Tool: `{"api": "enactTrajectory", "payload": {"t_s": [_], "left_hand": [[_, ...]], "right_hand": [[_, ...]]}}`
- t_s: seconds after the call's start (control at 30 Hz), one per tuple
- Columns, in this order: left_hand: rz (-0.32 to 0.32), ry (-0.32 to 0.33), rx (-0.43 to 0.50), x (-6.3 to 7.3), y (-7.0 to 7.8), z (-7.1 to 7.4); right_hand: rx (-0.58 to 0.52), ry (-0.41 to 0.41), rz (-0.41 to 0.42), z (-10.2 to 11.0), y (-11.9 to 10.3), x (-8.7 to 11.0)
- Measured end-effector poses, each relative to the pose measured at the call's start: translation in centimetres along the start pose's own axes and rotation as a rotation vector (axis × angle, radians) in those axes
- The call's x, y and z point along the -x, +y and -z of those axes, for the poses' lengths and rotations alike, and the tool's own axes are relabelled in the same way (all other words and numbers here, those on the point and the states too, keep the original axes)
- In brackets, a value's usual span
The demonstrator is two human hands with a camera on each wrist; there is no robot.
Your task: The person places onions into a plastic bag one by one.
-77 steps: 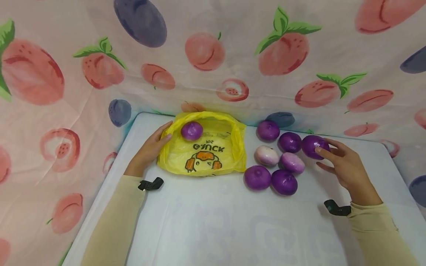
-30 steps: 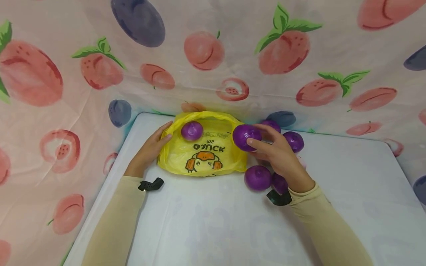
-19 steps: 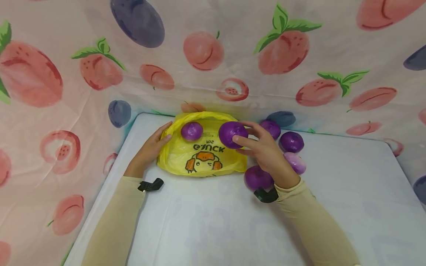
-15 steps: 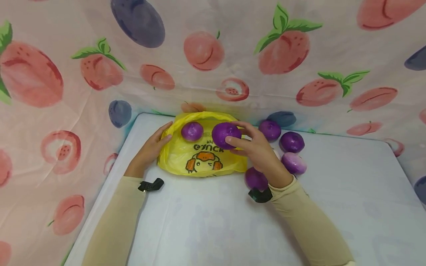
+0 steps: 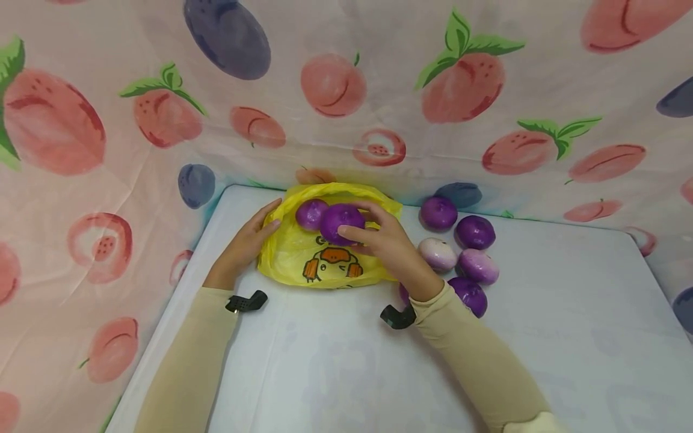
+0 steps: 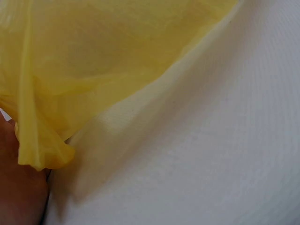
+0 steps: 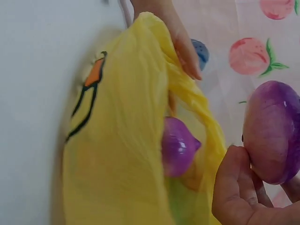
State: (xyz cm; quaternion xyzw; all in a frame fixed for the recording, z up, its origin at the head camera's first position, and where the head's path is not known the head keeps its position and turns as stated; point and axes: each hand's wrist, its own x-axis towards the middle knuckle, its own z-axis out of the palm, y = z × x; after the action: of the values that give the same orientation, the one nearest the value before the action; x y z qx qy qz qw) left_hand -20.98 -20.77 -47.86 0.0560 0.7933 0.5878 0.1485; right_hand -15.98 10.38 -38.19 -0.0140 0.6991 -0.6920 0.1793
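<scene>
Purple onions are shared between a yellow plastic bag (image 5: 281, 258) and the table. My left hand (image 5: 246, 240) holds the bag's left rim, with the thumb on the near side; the fingertips are partly hidden by the plastic. In my right hand (image 5: 387, 237) a purple onion (image 5: 338, 225) is gripped between thumb and fingers, over the bag's mouth. The right wrist view shows this held onion (image 7: 274, 133) outside the rim, apart from the bag. One onion (image 5: 310, 214) lies inside the bag, behind the held one. A duck face is printed on the bag.
Right of the bag lie several onions: dark purple ones (image 5: 438, 213) (image 5: 475, 232) (image 5: 470, 296), a whitish one (image 5: 437, 254) and a pale purple one (image 5: 479, 266). Another is mostly hidden by my right wrist. A fruit-print cloth (image 5: 335, 144) stands behind the white table (image 5: 314, 361).
My right hand has picked up the rightmost onion and carried it left, from the group to over the bag's mouth. The left hand has stayed at the bag's rim.
</scene>
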Motion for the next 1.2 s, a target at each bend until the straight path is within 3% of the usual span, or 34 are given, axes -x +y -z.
{"api": "enactTrajectory", "payload": {"t_s": [0.33,0.57,0.7,1.2], "left_hand": [[-0.001,-0.001,0.009,0.0,0.0,0.1],[-0.002,0.000,0.001,0.1,0.0,0.0],[-0.005,0.002,-0.001,0.1,0.0,0.0],[-0.029,-0.002,0.021,0.1,0.1,-0.1]], "right_hand": [[-0.026,-0.002,-0.037,-1.8,1.4,-1.7],[0.070,-0.007,-0.121,-2.8,2.7,-3.0],[0.071,-0.023,-0.158,-3.4,3.4,-3.6],[0.234,-0.028,-0.143,-4.9,4.7,-4.7]]}}
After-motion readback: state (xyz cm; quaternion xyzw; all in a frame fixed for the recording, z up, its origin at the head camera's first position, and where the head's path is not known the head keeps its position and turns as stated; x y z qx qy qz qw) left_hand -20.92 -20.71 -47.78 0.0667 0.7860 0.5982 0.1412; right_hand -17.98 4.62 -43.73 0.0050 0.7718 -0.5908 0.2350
